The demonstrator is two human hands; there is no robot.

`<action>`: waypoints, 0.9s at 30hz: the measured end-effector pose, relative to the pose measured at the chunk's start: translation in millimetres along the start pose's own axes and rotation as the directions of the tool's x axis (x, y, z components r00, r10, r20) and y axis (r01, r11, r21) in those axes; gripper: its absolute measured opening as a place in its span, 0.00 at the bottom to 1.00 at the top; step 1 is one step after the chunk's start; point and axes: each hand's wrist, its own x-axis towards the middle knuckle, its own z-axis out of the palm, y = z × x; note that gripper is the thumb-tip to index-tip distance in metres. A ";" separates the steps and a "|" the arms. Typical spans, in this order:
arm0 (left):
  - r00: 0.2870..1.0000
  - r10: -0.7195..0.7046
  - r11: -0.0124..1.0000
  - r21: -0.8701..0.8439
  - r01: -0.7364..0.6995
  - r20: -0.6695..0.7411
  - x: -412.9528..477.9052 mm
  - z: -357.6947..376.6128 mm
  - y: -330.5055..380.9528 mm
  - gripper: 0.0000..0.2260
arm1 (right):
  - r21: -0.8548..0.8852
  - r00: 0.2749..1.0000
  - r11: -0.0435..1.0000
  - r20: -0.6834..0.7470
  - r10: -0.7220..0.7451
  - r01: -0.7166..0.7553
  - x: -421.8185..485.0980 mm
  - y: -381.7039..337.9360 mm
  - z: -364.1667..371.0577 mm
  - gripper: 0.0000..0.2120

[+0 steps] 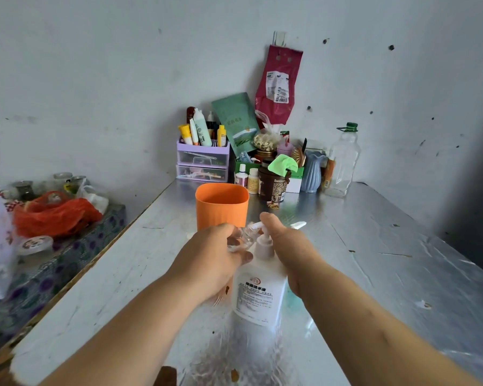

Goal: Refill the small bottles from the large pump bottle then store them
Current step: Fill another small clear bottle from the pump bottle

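Note:
A large white pump bottle (258, 293) with a printed label stands on the metal table (374, 260), near the middle. My right hand (287, 246) rests on its pump head, thumb up. My left hand (212, 257) holds a small clear bottle (244, 238) tilted under the pump's nozzle. An orange cup (221, 204) stands just behind my hands. A small white cap or pump part (297, 225) lies on the table to the right of my right thumb.
At the back stand a purple drawer organiser (202, 162) with tubes, small bottles, a brown jar (272, 182), a blue vase (313, 171) and an empty clear bottle (342, 162). A lower side surface at left holds an orange bag (53, 215) and jars.

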 end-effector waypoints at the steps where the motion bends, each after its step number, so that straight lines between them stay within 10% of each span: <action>1: 1.000 0.000 1.000 -0.005 0.000 0.001 0.3 0.9 -0.8 0.15 | 0.015 1.000 0.999 0.001 -0.029 0.029 1.5 2.6 -0.9 0.19; 13: 1.000 -0.016 1.000 0.001 0.016 0.007 -2.4 -0.8 1.3 0.15 | 0.110 0.997 0.991 -0.006 0.070 -0.069 1.1 1.2 2.1 0.31; 27: 1.000 -0.002 1.000 -0.014 0.002 -0.005 -1.7 1.9 -0.7 0.17 | 0.118 1.000 0.993 0.000 0.017 -0.017 4.2 5.1 1.9 0.19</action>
